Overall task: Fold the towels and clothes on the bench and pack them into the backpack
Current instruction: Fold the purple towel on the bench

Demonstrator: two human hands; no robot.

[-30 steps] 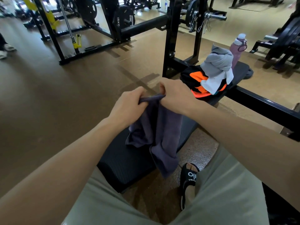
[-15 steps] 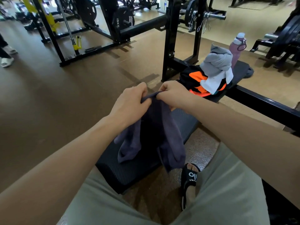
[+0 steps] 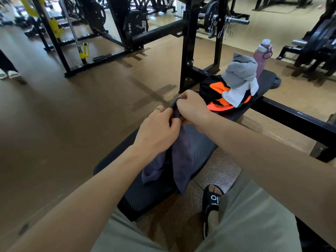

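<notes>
Left hand (image 3: 156, 131) and right hand (image 3: 192, 108) both pinch top edge of purple towel (image 3: 181, 157), knuckles nearly touching. Towel hangs bunched, lower folds resting on near end of black counter (image 3: 201, 144). Far along counter: orange-black garment (image 3: 218, 97) under grey and white cloth pile (image 3: 240, 73), pink bottle (image 3: 261, 55) upright just behind.
</notes>
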